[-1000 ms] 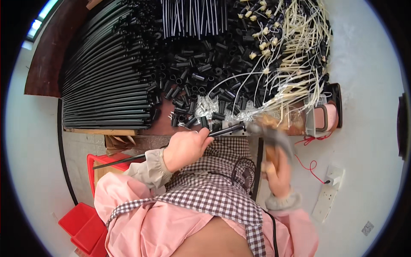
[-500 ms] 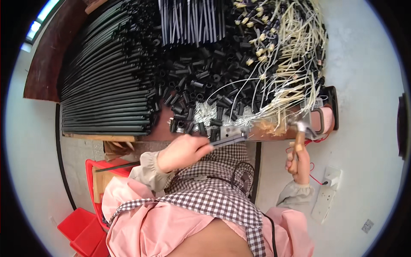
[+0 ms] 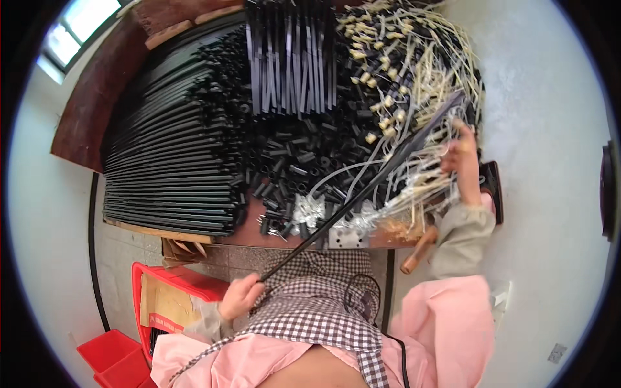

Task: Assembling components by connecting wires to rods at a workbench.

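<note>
My left hand [image 3: 242,296] is closed round the near end of a long black rod [image 3: 333,218], low in front of my apron. The rod slants up to the right across the bench, and its far end looks wider, flat and grey. My right hand [image 3: 460,155] is over the heap of pale wires [image 3: 420,184] on the right, blurred, fingers apart with nothing plainly in them. Below its sleeve the wooden handle of a hammer [image 3: 420,250] juts over the bench's front edge; the sleeve covers its head. A drilled metal block [image 3: 347,238] sits at the front edge.
Long black tubes [image 3: 171,174] are stacked at left, with short black sleeves [image 3: 291,152] heaped mid-bench. Grey flat strips [image 3: 291,71] hang over the back. Small silvery parts [image 3: 309,210] lie near the front. Red bins [image 3: 116,354] stand on the lower left.
My right hand has let go of the hammer, now lying on the bench edge, and reached up to the wires. My left hand has drawn lower left; the rod now slants across the bench.
</note>
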